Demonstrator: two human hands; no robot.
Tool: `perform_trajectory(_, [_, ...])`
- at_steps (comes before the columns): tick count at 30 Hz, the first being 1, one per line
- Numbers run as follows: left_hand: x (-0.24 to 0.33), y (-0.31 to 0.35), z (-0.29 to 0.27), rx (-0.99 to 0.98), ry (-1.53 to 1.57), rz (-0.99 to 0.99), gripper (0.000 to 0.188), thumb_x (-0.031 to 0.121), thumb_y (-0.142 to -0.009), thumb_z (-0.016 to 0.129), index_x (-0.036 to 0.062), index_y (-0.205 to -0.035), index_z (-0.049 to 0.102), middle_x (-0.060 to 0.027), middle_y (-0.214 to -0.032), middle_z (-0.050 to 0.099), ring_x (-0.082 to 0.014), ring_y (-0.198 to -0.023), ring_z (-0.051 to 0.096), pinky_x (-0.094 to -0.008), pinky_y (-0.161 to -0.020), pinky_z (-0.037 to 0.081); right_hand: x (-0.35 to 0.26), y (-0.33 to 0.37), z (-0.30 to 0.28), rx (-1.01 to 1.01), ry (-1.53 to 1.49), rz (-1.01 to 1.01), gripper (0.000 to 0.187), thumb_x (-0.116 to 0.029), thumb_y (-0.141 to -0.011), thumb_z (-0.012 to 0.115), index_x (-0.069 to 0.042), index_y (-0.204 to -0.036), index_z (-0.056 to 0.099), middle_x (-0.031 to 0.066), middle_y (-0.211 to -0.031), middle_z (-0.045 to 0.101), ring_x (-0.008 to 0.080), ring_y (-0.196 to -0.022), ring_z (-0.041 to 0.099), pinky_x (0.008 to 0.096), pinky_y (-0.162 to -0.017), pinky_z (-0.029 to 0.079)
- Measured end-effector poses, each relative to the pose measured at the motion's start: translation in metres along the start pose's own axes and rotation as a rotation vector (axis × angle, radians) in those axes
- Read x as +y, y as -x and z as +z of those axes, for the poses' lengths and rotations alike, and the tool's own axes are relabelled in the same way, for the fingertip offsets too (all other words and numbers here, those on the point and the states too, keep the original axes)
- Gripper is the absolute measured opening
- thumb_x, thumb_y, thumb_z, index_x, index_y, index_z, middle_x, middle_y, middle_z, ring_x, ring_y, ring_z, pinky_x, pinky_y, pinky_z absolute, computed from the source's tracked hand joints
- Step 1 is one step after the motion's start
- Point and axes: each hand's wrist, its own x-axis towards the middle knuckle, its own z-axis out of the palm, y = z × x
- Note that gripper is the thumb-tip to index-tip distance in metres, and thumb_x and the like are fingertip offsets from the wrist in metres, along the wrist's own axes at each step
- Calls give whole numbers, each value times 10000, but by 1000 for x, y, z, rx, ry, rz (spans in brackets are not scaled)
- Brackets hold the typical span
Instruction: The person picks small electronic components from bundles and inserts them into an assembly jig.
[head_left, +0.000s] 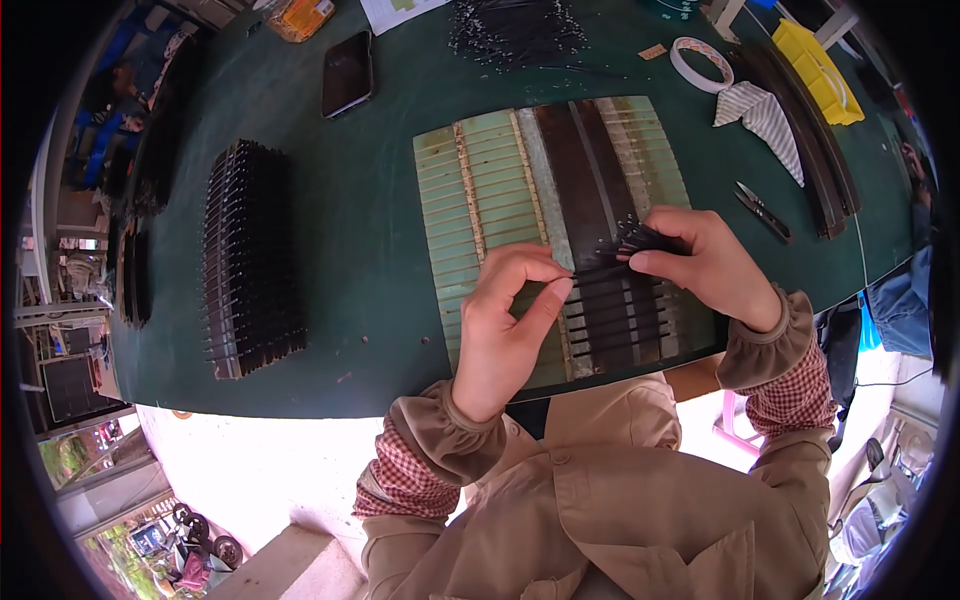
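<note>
A pale green grooved board (pixel 490 190) lies on the table in front of me, with dark brown strips (pixel 570 170) running down it. Several thin black wires (pixel 612 325) lie side by side across its nearer part. My left hand (pixel 505 320) pinches the end of one thin black wire between thumb and forefinger, low over the board. Over the board's right half, my right hand (pixel 715 258) is closed round a small bundle of black wires (pixel 640 238), whose light tips point left and up. The middle of the pinched wire blends into the dark strips behind it.
At left stands a tall stack of black wires (pixel 255 260). A phone (pixel 347 75) and a loose wire pile (pixel 515 32) lie farther back. Right of the board are a tape roll (pixel 702 65), striped cloth (pixel 765 120), small snips (pixel 763 211), long dark strips (pixel 800 140) and a yellow tray (pixel 815 75).
</note>
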Motion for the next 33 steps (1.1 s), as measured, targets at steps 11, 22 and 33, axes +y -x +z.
perform_trajectory(11, [2, 6, -13, 24, -537, 250, 246, -34, -831, 622, -21, -1076, 611, -164, -1273, 568, -361, -1242, 499, -413, -1025, 409, 7, -10, 2, 143, 283, -160, 192, -43, -775, 695, 40, -934, 627, 176, -826, 614, 343, -700, 590, 345, -640, 478])
perform_trajectory(22, [7, 7, -2, -132, -854, 309, 439, 169, -848, 667, 16, -1247, 566, -160, -1441, 414, -417, -1306, 362, -557, -1065, 317, 10, -7, 19, 316, 664, -241, 189, -60, -770, 693, -5, -906, 573, 133, -877, 591, 365, -730, 608, 424, -624, 484])
perform_trajectory(33, [15, -10, 2, -18, -264, 91, 287, 52, -870, 652, -1, -1145, 584, -142, -1281, 553, -285, -1244, 477, -388, -1038, 376, -3, -7, -3, 123, 121, -209, 151, -54, -830, 693, 27, -930, 614, 38, -821, 547, 124, -714, 535, 261, -642, 437])
